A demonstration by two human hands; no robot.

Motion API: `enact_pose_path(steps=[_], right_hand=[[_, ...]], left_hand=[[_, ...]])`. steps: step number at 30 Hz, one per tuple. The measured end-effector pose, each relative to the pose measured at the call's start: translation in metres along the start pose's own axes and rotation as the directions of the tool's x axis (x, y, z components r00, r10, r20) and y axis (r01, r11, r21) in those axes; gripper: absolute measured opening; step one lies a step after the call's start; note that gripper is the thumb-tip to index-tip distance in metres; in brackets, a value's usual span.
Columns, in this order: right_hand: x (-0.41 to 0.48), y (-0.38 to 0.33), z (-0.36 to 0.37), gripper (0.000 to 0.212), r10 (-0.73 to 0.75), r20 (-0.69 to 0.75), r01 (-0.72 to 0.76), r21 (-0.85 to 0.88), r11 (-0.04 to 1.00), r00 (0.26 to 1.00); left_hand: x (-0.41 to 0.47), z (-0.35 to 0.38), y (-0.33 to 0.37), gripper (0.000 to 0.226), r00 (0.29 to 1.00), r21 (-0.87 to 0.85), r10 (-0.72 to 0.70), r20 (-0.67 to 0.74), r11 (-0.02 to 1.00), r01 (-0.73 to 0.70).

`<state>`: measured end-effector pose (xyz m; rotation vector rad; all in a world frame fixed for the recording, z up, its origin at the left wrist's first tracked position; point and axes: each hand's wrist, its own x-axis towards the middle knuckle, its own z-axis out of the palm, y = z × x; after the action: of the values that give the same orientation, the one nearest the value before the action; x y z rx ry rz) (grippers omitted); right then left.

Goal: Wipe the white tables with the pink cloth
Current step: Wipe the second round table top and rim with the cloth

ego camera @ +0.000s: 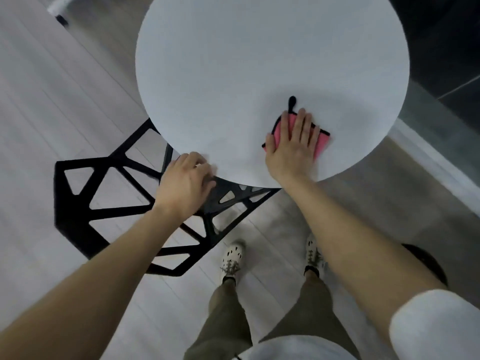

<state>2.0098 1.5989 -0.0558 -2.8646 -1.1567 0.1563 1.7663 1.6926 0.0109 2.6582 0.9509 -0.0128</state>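
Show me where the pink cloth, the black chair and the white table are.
pink cloth [281, 129]: head view, the uncovered pink part at its left.
black chair [75, 235]: head view, the solid frame at its left.
white table [259, 61]: head view, the bare middle of its top.

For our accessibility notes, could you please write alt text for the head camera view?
A person's right hand presses a pink cloth flat on a round white table. The left hand grips the rim, over a black chair.
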Motion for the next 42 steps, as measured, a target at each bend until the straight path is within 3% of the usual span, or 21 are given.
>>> enact_pose_path(steps=[5,10,14,17,19,22,24,26,28,30,32,33,34,36,38,40,42], right_hand=[[-0.037,-0.129,0.016,0.071,-0.273,-0.032,0.275,0.097,0.956,0.961],[-0.066,-0.066,0.019,0.067,-0.485,-0.045,0.487,0.082,0.870,0.874],[-0.074,0.041,0.015,0.066,-0.274,-0.070,0.278,0.043,0.960,0.959],[-0.063,0.086,0.008,0.071,-0.078,0.025,0.077,0.037,0.996,0.997],[-0.057,0.087,0.005,0.077,-0.038,0.080,0.033,0.065,0.997,0.996],[-0.068,0.082,-0.006,0.081,0.110,0.026,-0.113,0.269,0.956,0.994],[-0.087,0.086,-0.012,0.077,0.415,-0.044,-0.344,0.482,0.806,0.909],[-0.106,0.092,-0.012,0.082,0.662,0.151,-0.584,0.636,0.504,0.734],[-0.114,0.097,-0.012,0.079,0.636,0.498,-0.718,0.683,0.130,0.589],[-0.115,0.100,-0.010,0.057,0.483,0.683,-0.684,0.698,-0.212,0.548],[-0.109,0.102,-0.011,0.034,0.420,0.719,-0.616,0.693,-0.374,0.554],[-0.105,0.102,-0.013,0.028,0.443,0.699,-0.608,0.712,-0.352,0.562],[-0.100,0.103,-0.016,0.024,0.504,0.644,-0.621,0.746,-0.242,0.576],[-0.089,0.103,-0.023,0.022,0.642,0.407,-0.625,0.767,0.146,0.650],[-0.082,0.099,-0.035,0.029,0.616,0.084,-0.490,0.694,0.528,0.783],[-0.082,0.089,-0.037,0.040,0.346,-0.204,-0.205,0.504,0.839,0.916],[-0.086,0.078,-0.035,0.040,-0.023,-0.210,0.086,0.296,0.951,0.978]], left_hand=[[-0.040,-0.013,-0.063,0.015,0.995,0.097,-0.091,-0.042,0.991,0.095],[-0.028,0.003,-0.068,0.012,1.000,0.101,-0.006,-0.018,0.995,0.008],[-0.004,0.018,-0.034,0.012,0.990,0.018,0.128,-0.066,0.992,-0.127],[0.014,0.021,-0.009,0.022,0.980,0.013,0.187,-0.060,0.982,-0.187],[0.026,0.021,0.006,0.043,0.979,0.050,0.204,0.009,0.978,-0.204],[0.048,0.019,0.026,0.093,0.946,0.160,0.202,0.255,0.955,-0.248],[0.062,0.020,0.040,0.117,0.908,0.244,0.156,0.389,0.933,-0.265],[0.069,0.026,0.050,0.122,0.908,0.328,0.114,0.403,0.908,-0.260],[0.070,0.029,0.054,0.121,0.922,0.387,0.106,0.373,0.885,-0.258],[0.072,0.027,0.056,0.124,0.919,0.418,0.108,0.380,0.866,-0.275],[0.078,0.021,0.057,0.123,0.900,0.424,0.105,0.424,0.855,-0.300],[0.081,0.018,0.059,0.121,0.890,0.420,0.102,0.445,0.853,-0.308],[0.083,0.016,0.062,0.118,0.885,0.421,0.100,0.455,0.852,-0.312],[0.086,0.015,0.068,0.113,0.882,0.425,0.084,0.464,0.852,-0.305],[0.086,0.015,0.074,0.111,0.881,0.430,0.064,0.468,0.854,-0.291],[0.087,0.015,0.077,0.110,0.885,0.430,0.050,0.463,0.860,-0.274],[0.087,0.015,0.077,0.109,0.885,0.422,0.042,0.463,0.868,-0.262]])
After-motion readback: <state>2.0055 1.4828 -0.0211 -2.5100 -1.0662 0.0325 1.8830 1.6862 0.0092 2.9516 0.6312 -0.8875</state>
